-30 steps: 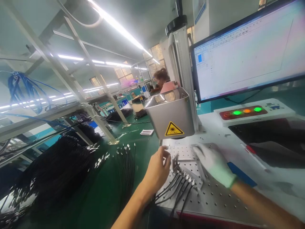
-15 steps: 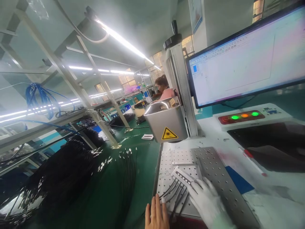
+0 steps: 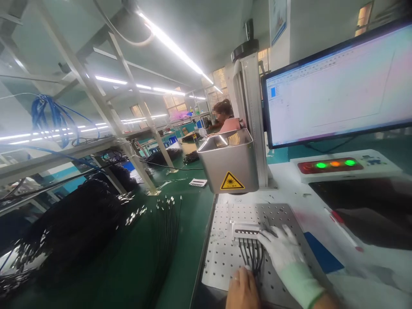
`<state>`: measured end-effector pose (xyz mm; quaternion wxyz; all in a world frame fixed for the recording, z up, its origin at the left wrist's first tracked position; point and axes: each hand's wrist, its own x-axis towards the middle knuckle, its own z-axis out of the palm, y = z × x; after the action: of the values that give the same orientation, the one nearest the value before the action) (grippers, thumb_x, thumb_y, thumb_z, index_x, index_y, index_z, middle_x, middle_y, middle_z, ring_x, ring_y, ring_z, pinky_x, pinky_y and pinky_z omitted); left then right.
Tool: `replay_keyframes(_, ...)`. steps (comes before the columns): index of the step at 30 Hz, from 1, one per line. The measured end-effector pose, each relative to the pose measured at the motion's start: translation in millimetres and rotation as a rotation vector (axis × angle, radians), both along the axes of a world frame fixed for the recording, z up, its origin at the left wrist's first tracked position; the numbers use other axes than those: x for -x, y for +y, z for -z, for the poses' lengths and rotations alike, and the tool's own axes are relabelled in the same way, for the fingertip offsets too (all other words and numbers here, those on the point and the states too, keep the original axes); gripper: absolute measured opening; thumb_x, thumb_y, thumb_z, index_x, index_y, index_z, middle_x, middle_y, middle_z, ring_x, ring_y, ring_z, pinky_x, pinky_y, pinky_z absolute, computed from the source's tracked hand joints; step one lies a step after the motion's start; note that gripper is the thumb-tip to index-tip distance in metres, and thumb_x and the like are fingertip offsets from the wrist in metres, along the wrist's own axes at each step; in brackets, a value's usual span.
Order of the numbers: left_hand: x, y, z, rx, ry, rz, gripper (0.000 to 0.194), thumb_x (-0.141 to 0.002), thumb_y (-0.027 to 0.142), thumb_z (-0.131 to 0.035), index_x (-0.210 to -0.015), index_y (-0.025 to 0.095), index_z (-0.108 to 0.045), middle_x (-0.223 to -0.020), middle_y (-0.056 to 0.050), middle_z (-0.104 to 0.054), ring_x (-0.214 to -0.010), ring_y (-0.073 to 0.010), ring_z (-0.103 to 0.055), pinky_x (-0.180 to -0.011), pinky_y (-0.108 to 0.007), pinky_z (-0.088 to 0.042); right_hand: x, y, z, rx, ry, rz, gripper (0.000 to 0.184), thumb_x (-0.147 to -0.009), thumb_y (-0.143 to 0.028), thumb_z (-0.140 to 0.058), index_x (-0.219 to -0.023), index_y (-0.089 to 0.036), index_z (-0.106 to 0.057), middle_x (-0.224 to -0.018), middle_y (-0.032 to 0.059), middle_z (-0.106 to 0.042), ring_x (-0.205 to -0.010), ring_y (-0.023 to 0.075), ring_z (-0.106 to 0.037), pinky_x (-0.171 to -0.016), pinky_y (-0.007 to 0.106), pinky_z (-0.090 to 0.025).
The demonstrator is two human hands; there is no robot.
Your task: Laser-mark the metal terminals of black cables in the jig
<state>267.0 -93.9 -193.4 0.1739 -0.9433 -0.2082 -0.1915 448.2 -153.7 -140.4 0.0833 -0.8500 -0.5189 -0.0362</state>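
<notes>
The metal holder [image 3: 245,226] lies on the perforated plate [image 3: 222,259], black cables [image 3: 251,253] trailing from its near edge. Gloved right hand [image 3: 285,249], fingers spread, touches the holder's right end; left hand [image 3: 243,288] is at the cables, grip indeterminable. Advisable: seat holder flat, cables unstrained.

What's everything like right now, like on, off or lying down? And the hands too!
Black-framed rectangular monitor: on
Round green and orange lights on the white plastic box: lit
Long white ceiling light: lit
Flat silver metal holder: on the grey perforated metal plate, cable ends in its slot
Thin black cables: slightly bent
Bare left hand: fingers at the cables
White-gloved right hand: fingers at the holder's right end
</notes>
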Motion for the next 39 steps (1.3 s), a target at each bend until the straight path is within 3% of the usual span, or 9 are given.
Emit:
replay_keyframes(3,-1.7,0.4,5.5,0.065,0.038,-0.022,0.037,-0.082,0.002,-0.043,-0.113,0.011,-0.062,-0.106,-0.014,-0.060,-0.087,-0.0191,-0.056,-0.073,-0.027,-0.049,5.5,-2.6,-18.5,0.076,0.046,0.014,0.058,-0.083,0.001,-0.030,-0.125,-0.027,-0.060,-0.132,-0.0003,-0.055,-0.122,0.0281,-0.047,-0.108,0.054,-0.024)
replay_keyframes(6,-1.5,0.9,7.8,0.126,0.068,-0.049,0.038,-0.083,0.002,-0.042,-0.114,0.010,-0.061,-0.106,-0.013,-0.061,-0.089,-0.0196,-0.056,-0.076,-0.028,-0.049,9.3,-4.9,-23.1,0.113,0.058,0.011,0.061,-0.082,0.002,-0.029,-0.129,-0.025,-0.057,-0.135,0.0012,-0.052,-0.122,0.0276,-0.047,-0.109,0.053,-0.025)
replay_keyframes(9,-3.0,0.5,6.4,0.194,0.097,-0.069,0.040,-0.083,0.000,-0.041,-0.115,0.011,-0.061,-0.107,-0.013,-0.060,-0.086,-0.0188,-0.056,-0.075,-0.028,-0.049,9.1,-5.2,-16.0,0.099,0.031,0.013,0.062,-0.081,0.003,-0.030,-0.129,-0.026,-0.056,-0.135,0.0015,-0.053,-0.119,0.0267,-0.050,-0.107,0.053,-0.028)
replay_keyframes(12,-7.6,-0.3,7.4,0.230,0.106,-0.081,0.042,-0.080,-0.002,-0.041,-0.113,0.012,-0.062,-0.104,-0.011,-0.060,-0.082,-0.0177,-0.055,-0.073,-0.028,-0.048,5.5,-3.9,-3.2,-0.014,-0.055,-0.001,0.060,-0.081,0.003,-0.033,-0.121,-0.030,-0.062,-0.128,0.0003,-0.059,-0.111,0.0256,-0.055,-0.101,0.052,-0.034)
replay_keyframes(19,-18.9,5.4,17.9,0.129,0.076,-0.099,0.042,-0.071,-0.002,-0.042,-0.102,0.009,-0.067,-0.093,-0.013,-0.063,-0.078,-0.0196,-0.055,-0.070,-0.029,-0.048,1.6,-8.1,12.1,-0.227,-0.115,-0.068,0.058,-0.076,0.003,-0.038,-0.112,-0.033,-0.067,-0.120,-0.0030,-0.064,-0.106,0.0204,-0.056,-0.090,0.037,-0.041)
replay_keyframes(23,-14.0,14.1,4.7,0.146,0.072,0.000,0.045,-0.075,-0.004,-0.037,-0.105,0.011,-0.066,-0.097,-0.011,-0.064,-0.083,-0.0170,-0.057,-0.076,-0.025,-0.047,-8.7,-27.4,-3.2,-0.292,-0.122,0.046,0.051,-0.083,-0.005,-0.038,-0.120,-0.031,-0.062,-0.125,0.0004,-0.061,-0.106,0.0169,-0.054,-0.084,0.028,-0.042)
replay_keyframes(29,-8.8,7.6,-31.4,0.180,0.225,-0.002,0.053,-0.073,-0.004,-0.043,-0.122,0.008,-0.058,-0.118,-0.016,-0.061,-0.103,-0.0212,-0.058,-0.088,-0.028,-0.048,-64.6,-85.7,-31.3,-0.063,-0.158,0.568,0.029,-0.093,-0.025,-0.039,-0.106,-0.018,-0.065,-0.102,0.0110,-0.063,-0.090,0.0228,-0.057,-0.068,0.031,-0.040)
replay_keyframes(34,-11.2,-1.0,-61.5,0.236,0.419,0.043,0.052,-0.071,0.006,-0.055,-0.122,0.003,-0.056,-0.119,-0.019,-0.058,-0.109,-0.0259,-0.055,-0.097,-0.034,-0.044,-97.1,-105.3,-12.9,0.024,-0.111,0.624,0.026,-0.090,-0.027,-0.048,-0.105,-0.011,-0.062,-0.097,0.0155,-0.059,-0.091,0.0256,-0.055,-0.066,0.032,-0.038)
replay_keyframes(39,-12.0,10.3,-56.6,0.252,0.307,0.075,0.049,-0.074,0.005,-0.045,-0.121,0.010,-0.056,-0.110,-0.015,-0.059,-0.097,-0.0204,-0.057,-0.090,-0.030,-0.046,-99.2,-97.9,-3.2,0.000,-0.117,0.645,0.034,-0.094,-0.015,-0.032,-0.109,-0.016,-0.062,-0.094,0.0130,-0.057,-0.086,0.0208,-0.053,-0.065,0.031,-0.035)
